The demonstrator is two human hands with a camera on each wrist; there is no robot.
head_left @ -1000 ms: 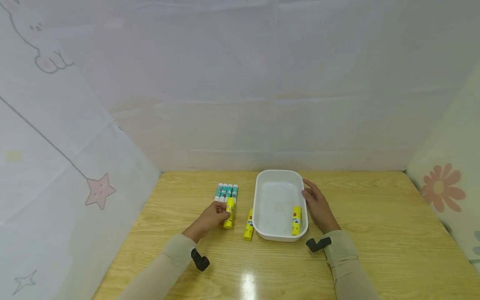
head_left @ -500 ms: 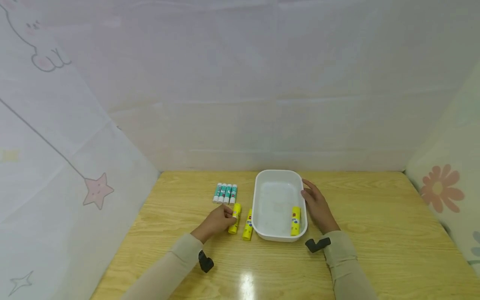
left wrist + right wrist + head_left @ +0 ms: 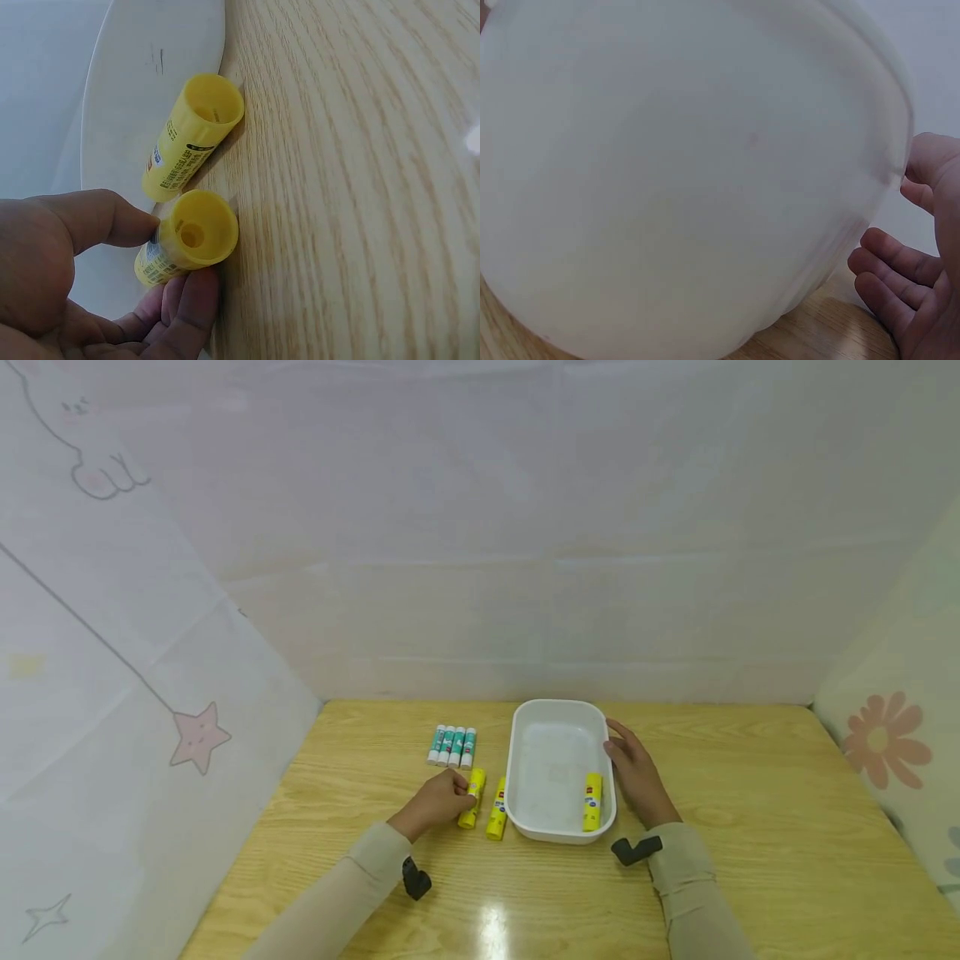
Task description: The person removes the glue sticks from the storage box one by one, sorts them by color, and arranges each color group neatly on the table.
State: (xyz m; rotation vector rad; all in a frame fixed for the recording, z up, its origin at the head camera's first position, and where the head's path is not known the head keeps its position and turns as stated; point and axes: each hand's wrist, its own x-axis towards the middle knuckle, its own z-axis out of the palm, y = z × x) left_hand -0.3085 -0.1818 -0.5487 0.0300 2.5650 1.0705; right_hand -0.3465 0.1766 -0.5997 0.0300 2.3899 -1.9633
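A yellow glue stick (image 3: 472, 802) lies between the thumb and fingers of my left hand (image 3: 437, 802), which pinches it close over the wood. In the left wrist view its hollow yellow end (image 3: 208, 229) faces the camera. Just to the right, a second yellow glue stick (image 3: 497, 810) leans at a slant beside the white tray (image 3: 551, 747). Inside the tray, near its right wall, is a third yellow glue stick (image 3: 592, 803). My right hand (image 3: 637, 781) touches the tray's right rim, its fingers loosely extended along the outer wall in the right wrist view.
Several small teal-and-white glue sticks (image 3: 452, 746) lie side by side behind my left hand. The wooden table (image 3: 750, 827) ends at a pale curtain (image 3: 480, 610) at the back. More printed fabric (image 3: 120, 710) hangs on the left.
My left hand has brought its glue stick toward me and to the right, away from the teal row and next to the second yellow one. The right hand and tray stay put.
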